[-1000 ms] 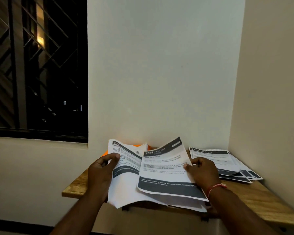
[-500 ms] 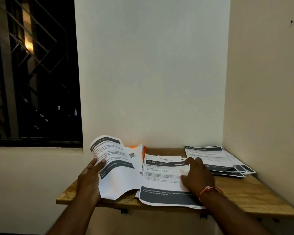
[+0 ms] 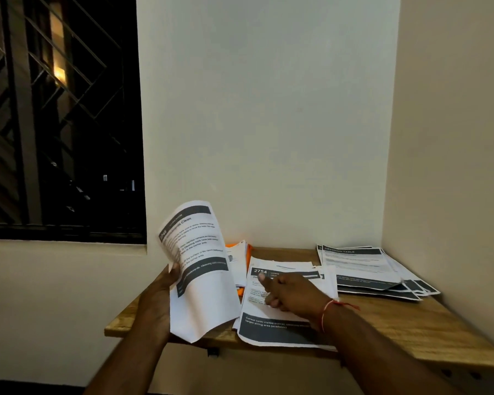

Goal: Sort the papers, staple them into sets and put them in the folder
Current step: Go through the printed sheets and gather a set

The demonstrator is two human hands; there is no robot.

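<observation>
My left hand (image 3: 161, 292) grips a curled stack of printed sheets (image 3: 200, 269), lifted upright above the shelf's left end. A second pile headed "2754" (image 3: 271, 329) lies flat on the wooden shelf (image 3: 411, 326). My right hand (image 3: 290, 292) hovers over that pile with fingers loosely curled, holding nothing. An orange folder (image 3: 248, 253) with sheets in it lies behind, mostly hidden by the raised stack. A third fanned pile of papers (image 3: 365, 269) rests at the back right. No stapler is visible.
The shelf sits in a corner between two plain walls (image 3: 268, 124). A dark barred window (image 3: 60, 118) is on the left. The shelf's front edge drops off below the piles.
My right hand laid the "2754" sheet down on the middle pile and let go. My left hand raised its stack higher and more upright.
</observation>
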